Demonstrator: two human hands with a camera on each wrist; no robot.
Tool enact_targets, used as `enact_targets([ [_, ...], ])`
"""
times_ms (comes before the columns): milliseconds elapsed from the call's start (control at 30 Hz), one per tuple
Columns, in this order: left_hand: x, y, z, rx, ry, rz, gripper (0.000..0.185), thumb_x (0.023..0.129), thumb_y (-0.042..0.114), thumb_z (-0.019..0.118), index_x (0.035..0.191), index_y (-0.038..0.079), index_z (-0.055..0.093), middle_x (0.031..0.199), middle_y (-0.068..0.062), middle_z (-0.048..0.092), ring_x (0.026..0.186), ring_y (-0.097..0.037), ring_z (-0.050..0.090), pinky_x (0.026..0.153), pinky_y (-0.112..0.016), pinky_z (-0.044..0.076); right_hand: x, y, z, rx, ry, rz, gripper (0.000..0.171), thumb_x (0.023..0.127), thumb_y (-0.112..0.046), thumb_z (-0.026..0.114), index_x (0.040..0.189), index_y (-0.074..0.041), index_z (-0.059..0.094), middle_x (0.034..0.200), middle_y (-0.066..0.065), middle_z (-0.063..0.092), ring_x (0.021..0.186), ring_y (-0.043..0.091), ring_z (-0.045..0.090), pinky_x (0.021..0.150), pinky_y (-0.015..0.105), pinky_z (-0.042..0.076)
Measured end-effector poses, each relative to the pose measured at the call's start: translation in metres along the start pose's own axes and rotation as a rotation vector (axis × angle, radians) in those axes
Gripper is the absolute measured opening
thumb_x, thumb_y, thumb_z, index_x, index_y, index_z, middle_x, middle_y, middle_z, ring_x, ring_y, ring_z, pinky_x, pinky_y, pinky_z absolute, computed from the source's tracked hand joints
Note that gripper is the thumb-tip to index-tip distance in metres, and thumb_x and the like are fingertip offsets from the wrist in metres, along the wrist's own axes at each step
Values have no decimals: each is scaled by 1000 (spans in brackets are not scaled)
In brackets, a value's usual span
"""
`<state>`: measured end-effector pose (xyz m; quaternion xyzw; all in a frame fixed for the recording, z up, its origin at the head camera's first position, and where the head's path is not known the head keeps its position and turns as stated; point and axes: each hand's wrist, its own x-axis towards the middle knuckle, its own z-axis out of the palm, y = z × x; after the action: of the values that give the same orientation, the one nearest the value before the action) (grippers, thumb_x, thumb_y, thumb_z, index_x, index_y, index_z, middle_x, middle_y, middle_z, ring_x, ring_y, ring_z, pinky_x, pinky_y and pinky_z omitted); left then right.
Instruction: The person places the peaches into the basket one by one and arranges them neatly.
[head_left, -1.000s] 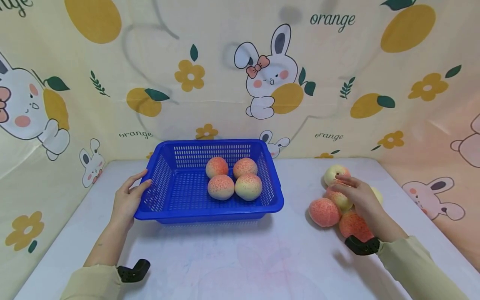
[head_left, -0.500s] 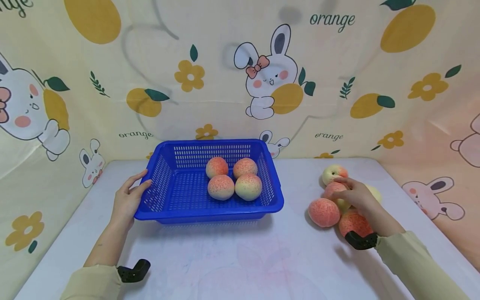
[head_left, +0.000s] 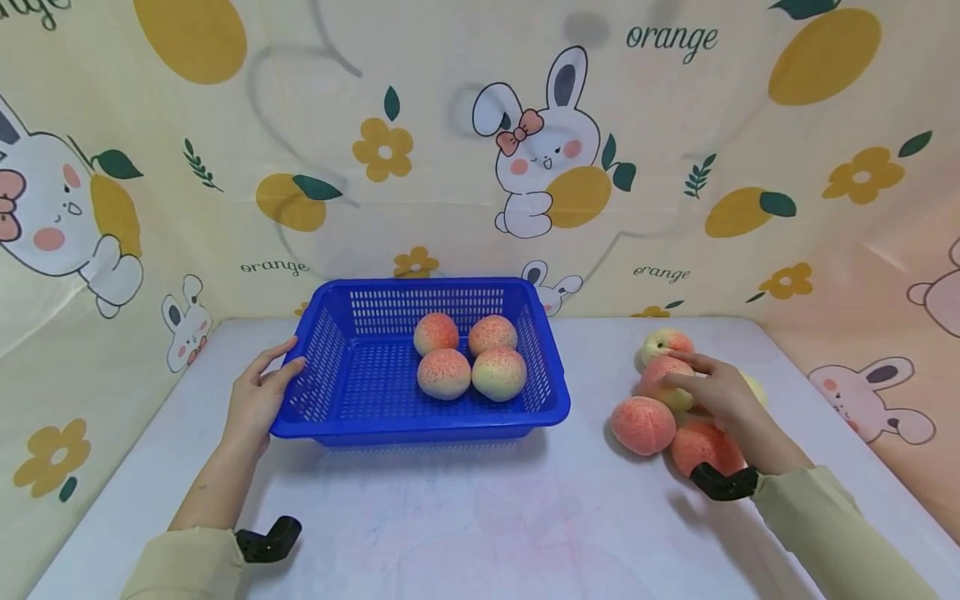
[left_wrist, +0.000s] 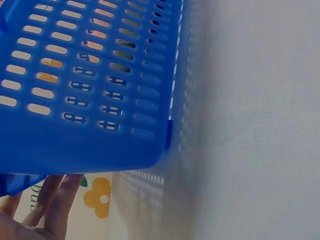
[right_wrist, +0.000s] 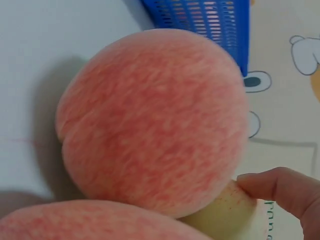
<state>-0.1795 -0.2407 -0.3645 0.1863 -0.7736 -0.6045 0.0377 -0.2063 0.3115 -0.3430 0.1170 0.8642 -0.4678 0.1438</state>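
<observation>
Since a second ago my right hand [head_left: 718, 392] has settled lower onto the peach pile, fingers now curled round a fuzzy, pale-and-pink peach [head_left: 663, 379]. It sits among the round loose peaches [head_left: 643, 425] on the smooth white worktop [head_left: 480, 517]. My left hand [head_left: 257, 398] rests straight-fingered against the blue basket [head_left: 330, 417], perforated rigid plastic, holding four speckled peaches [head_left: 468, 358].

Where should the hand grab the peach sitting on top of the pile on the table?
Take the top peach from above, with the grip spread round its widest middle. It is round and smooth, with no stem to pinch, and it rests on other peaches, so its sides low down are blocked. The right hand already has its fingers curled over it. The basket is to the left.
</observation>
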Motion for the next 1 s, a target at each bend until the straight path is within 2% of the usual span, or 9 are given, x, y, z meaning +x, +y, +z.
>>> enact_targets([
  [133, 0, 0, 0, 1, 2, -6, 55, 94, 45, 56, 145, 32, 41, 140, -19, 50, 79, 2, 58, 67, -16, 51, -1, -5, -2, 74, -16, -24, 84, 92, -42, 60, 154, -7, 15, 155, 25, 17, 119, 29, 37, 86, 30, 50],
  [267, 0, 1, -1, 4, 5, -8, 55, 94, 46, 55, 146, 32, 40, 141, -19, 50, 80, 2, 58, 67, -16, 51, 0, -9, -2, 124, -20, -60, 82, 90, -45, 63, 153, -14, 22, 149, 15, 28, 105, 18, 40, 80, 28, 50],
  [400, 0, 1, -1, 10, 0, -2, 55, 95, 46, 54, 146, 32, 40, 141, -19, 50, 82, 1, 58, 67, -15, 50, -1, -13, -1, 184, -32, -91, 81, 89, -44, 65, 153, -17, 24, 149, 10, 28, 104, 11, 42, 83, 29, 52],
  [633, -1, 1, -1, 7, -8, -2, 55, 95, 46, 53, 147, 31, 39, 142, -18, 49, 84, 0, 58, 68, -15, 50, -7, -26, 5, 205, -18, -72, 85, 85, -51, 66, 153, -25, 23, 158, 12, 18, 117, 18, 37, 86, 30, 49],
  [833, -1, 1, 0, 11, -1, -6, 55, 95, 45, 53, 147, 32, 39, 141, -18, 50, 87, -3, 58, 68, -15, 49, -10, -39, 13, 307, -27, -124, 80, 87, -42, 68, 152, -21, 27, 152, 7, 25, 113, 11, 41, 83, 27, 54],
  [933, -1, 1, 0, 14, 4, -4, 54, 95, 45, 53, 146, 31, 40, 141, -18, 50, 89, -4, 59, 68, -15, 49, -10, -47, 18, 336, -48, -124, 79, 87, -43, 68, 152, -22, 28, 156, 6, 20, 127, 18, 35, 87, 30, 53],
  [1000, -1, 1, 0, 14, 6, -4, 54, 95, 44, 53, 146, 31, 40, 141, -18, 50, 87, -3, 58, 68, -15, 49, -11, -52, 22, 347, -58, -129, 78, 87, -44, 67, 152, -23, 28, 160, 6, 15, 135, 23, 27, 94, 37, 50],
])
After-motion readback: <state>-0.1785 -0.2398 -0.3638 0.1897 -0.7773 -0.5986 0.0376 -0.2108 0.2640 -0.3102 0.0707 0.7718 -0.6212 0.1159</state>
